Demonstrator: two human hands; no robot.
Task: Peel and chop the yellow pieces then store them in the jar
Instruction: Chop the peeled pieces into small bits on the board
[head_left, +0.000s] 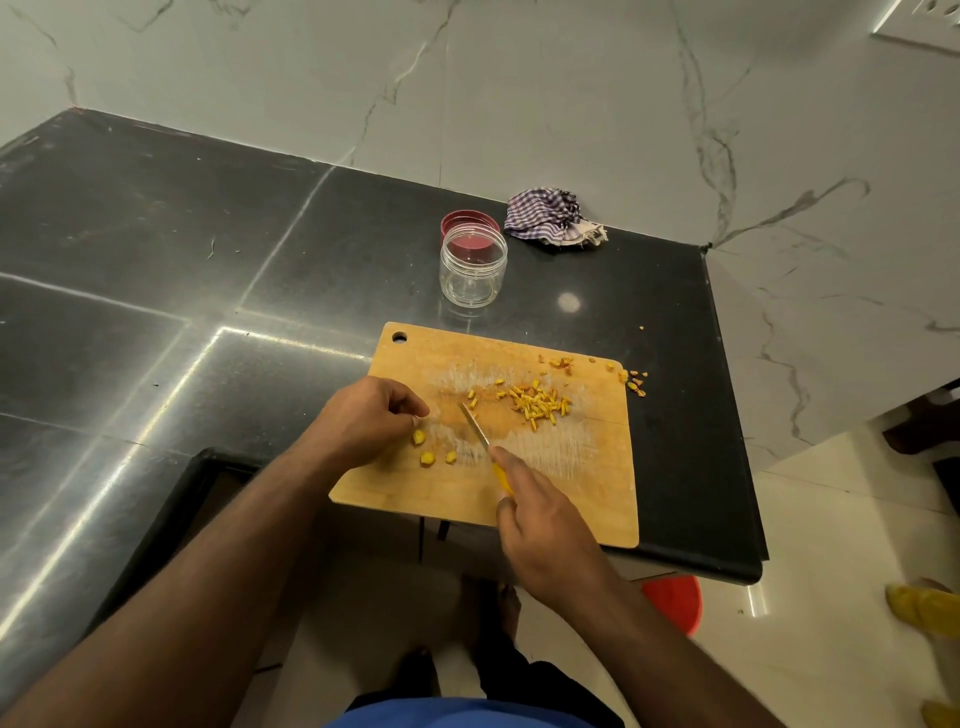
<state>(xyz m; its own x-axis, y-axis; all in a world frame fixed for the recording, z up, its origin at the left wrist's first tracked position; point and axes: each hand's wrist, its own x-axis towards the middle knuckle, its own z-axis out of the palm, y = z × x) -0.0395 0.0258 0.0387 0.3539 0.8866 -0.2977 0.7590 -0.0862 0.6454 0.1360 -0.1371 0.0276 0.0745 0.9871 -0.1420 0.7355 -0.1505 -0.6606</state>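
Note:
A wooden cutting board (452, 499) lies on the black counter. A heap of chopped yellow bits (535, 404) sits at its far right. Three larger yellow pieces (427, 457) lie near my left hand (363, 418), whose curled fingers rest on the board just above one of them. My right hand (540, 525) grips a yellow-handled knife (475, 428), blade pointing to the board's middle. The clear open jar (472, 265) stands behind the board, with its red lid (467, 221) lying behind it.
A checked cloth (550, 217) is bunched at the back near the wall. Peel scraps (634, 382) lie at the board's far right corner and on the counter. The counter edge drops off at right; a red bucket (672, 603) stands below on the floor.

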